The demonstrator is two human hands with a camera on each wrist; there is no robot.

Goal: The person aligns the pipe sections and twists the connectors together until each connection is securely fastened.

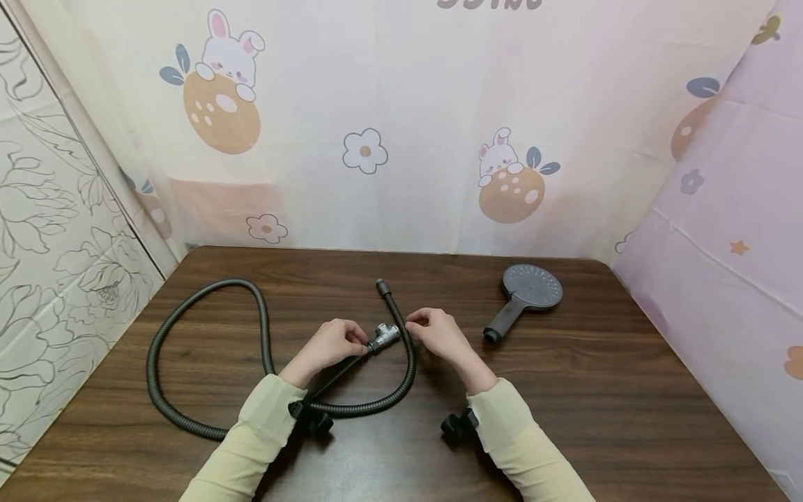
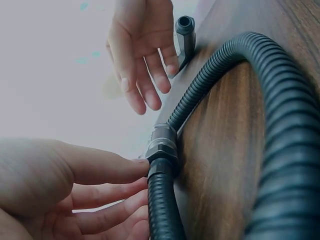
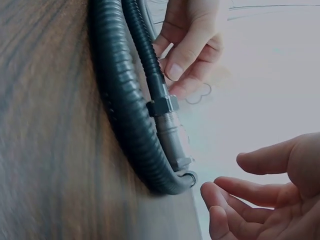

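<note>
A black ribbed shower hose (image 1: pixel 153 362) loops over the table. At one end it meets a small silver valve-like fitting (image 1: pixel 384 336) through a dark hex nut (image 3: pixel 164 106). My left hand (image 1: pixel 332 345) pinches the hose end right beside this nut, thumb on the near side in the left wrist view. Just right of the fitting is my right hand (image 1: pixel 442 335); its fingers (image 3: pixel 245 187) are parted and hold nothing. The other hose end (image 1: pixel 384 287) curves round between the fitting and the right hand, pointing away from me.
A dark grey hand shower (image 1: pixel 532 287) lies at the back right, spray face up, its handle angled towards me. The wooden table (image 1: pixel 564 418) ends at a printed curtain (image 1: pixel 426 195) behind. Black wrist cameras (image 1: pixel 461 425) sit below the cuffs.
</note>
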